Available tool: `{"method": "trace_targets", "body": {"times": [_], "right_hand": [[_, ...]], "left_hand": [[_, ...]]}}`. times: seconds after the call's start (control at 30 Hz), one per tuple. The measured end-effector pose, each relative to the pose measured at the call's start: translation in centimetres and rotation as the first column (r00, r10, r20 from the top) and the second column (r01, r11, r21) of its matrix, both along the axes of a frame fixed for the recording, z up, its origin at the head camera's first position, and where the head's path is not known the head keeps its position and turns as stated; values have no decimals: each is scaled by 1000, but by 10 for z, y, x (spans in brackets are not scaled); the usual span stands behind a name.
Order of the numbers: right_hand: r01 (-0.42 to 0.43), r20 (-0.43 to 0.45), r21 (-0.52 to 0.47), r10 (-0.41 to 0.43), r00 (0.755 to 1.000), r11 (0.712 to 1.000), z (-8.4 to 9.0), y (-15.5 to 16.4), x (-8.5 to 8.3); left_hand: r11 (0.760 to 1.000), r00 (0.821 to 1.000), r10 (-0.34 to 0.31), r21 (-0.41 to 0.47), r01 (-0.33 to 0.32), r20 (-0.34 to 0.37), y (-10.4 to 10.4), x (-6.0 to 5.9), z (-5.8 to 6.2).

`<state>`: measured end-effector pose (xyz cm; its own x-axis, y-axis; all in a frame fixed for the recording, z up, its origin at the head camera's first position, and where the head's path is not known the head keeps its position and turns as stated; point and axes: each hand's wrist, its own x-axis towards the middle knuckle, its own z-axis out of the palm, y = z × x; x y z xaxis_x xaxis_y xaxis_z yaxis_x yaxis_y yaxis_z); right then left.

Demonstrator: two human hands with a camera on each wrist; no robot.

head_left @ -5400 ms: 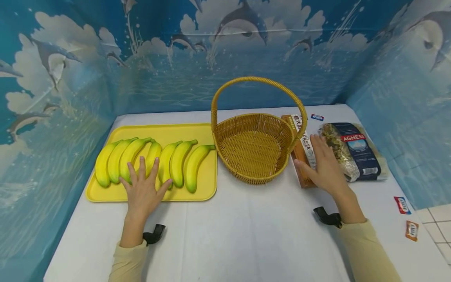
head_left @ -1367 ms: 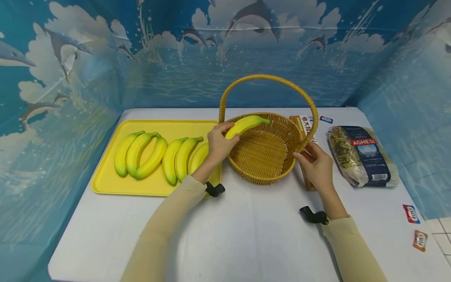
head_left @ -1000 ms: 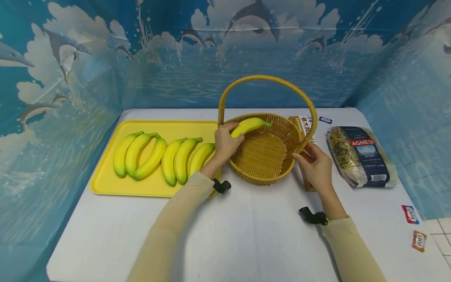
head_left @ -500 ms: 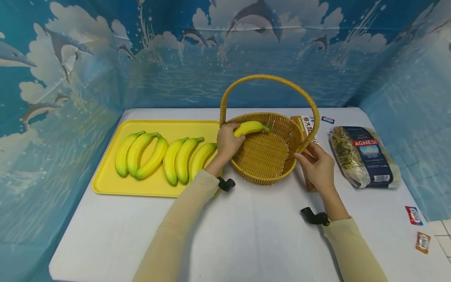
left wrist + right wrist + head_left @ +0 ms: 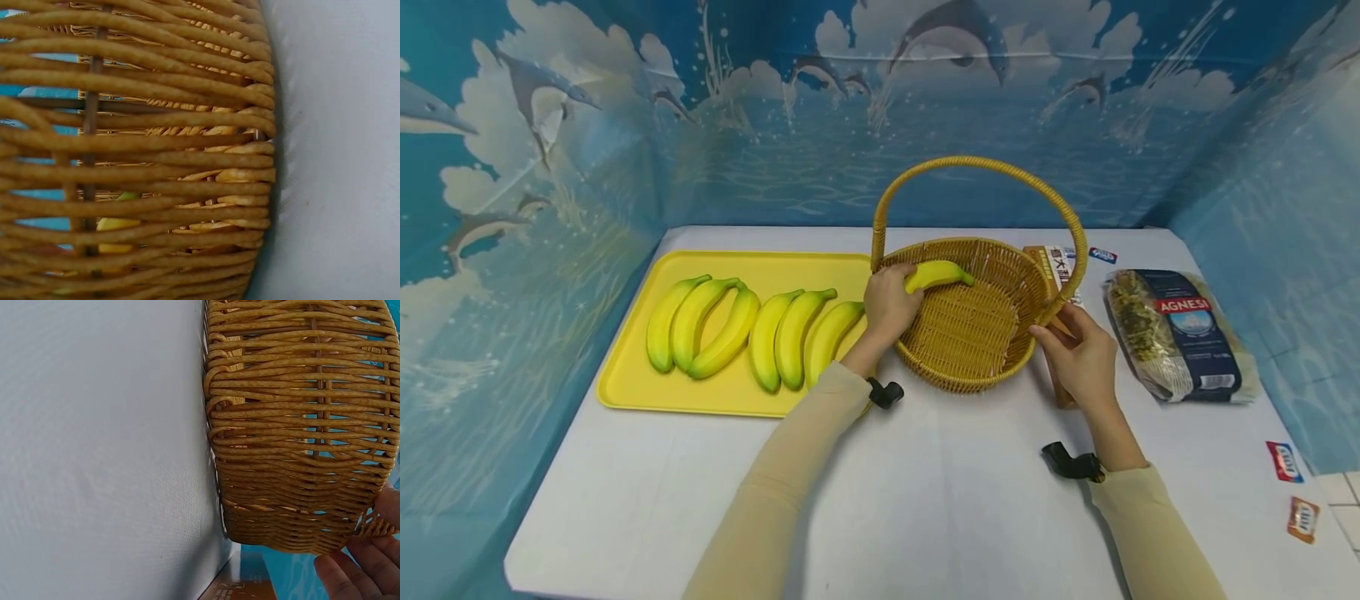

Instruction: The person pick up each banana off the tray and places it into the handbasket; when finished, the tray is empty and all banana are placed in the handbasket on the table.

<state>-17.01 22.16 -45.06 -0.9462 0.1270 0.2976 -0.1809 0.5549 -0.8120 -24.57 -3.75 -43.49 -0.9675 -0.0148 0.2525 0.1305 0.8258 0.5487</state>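
Observation:
My left hand (image 5: 901, 283) grips a yellow banana (image 5: 942, 272) by one end, low inside the wicker basket (image 5: 958, 379) at its left wall. In the left wrist view the basket's weave (image 5: 156, 125) fills the frame and the banana (image 5: 115, 225) shows through the gaps. My right hand (image 5: 1048, 333) holds the basket's right rim beside the foot of the handle (image 5: 977, 162). In the right wrist view its fingers (image 5: 350, 575) pinch the rim of the basket (image 5: 300, 425).
A yellow tray (image 5: 760, 267) left of the basket carries several bananas (image 5: 752, 333). A brown pasta box (image 5: 1056, 262) lies behind my right hand, and a bag of pasta (image 5: 1180, 333) further right. Small packets (image 5: 1285, 461) lie near the table's right edge. Blue walls enclose the table.
My left hand has lowered the banana from above the rim down into the basket. The right hand has stayed at the basket's right side. Earlier both hands lay flat on the bananas and the box.

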Motion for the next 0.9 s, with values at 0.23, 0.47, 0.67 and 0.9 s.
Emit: {"method": "trace_targets", "body": {"times": [0.23,0.47,0.67,0.9], "right_hand": [[9,-20,-4,-9,1000,1000,-2,2,0],[2,-45,-16,-2,999,1000,-3,3,1],[10,-35,-2,-10,999,1000,-3,2,0],[16,-31,13,-16,999,1000,-4,1,-2]], "left_hand": [[999,1000,-3,-32,3,-7,2,0,0],[998,999,-8,-55,7,-32,3,0,-1],[999,999,-35,-6,35,-32,-1,1,-1],[939,968,-249,240,245,-16,-20,27,11]]}}
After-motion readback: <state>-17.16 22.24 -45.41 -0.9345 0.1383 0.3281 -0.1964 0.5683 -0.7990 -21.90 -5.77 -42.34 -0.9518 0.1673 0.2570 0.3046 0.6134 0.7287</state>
